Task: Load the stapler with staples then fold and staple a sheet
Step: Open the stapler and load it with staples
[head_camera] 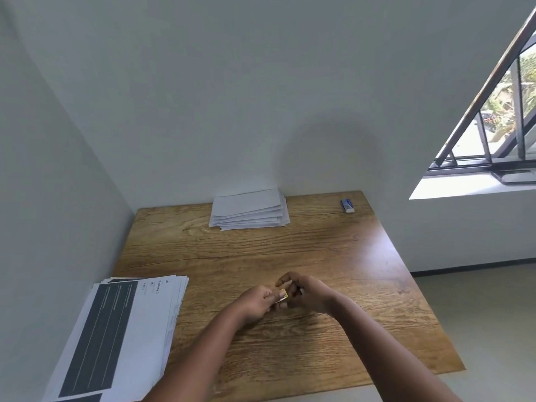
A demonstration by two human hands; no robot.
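Observation:
My left hand (258, 300) pinches a small staple box (282, 295) with a yellow edge, just above the middle of the wooden table (290, 248). My right hand (307, 291) meets it from the right, with its fingertips on the box. Its fingers curl around a small dark object with a metal tip (301, 291), mostly hidden in the palm; I cannot tell whether it is the stapler. A stack of printed sheets (121, 329) lies at the table's front left corner.
A pile of folded white sheets (249, 210) lies at the back of the table against the wall. A small blue and white object (347, 205) sits at the back right corner. Walls close off the left and back; a window is at the right.

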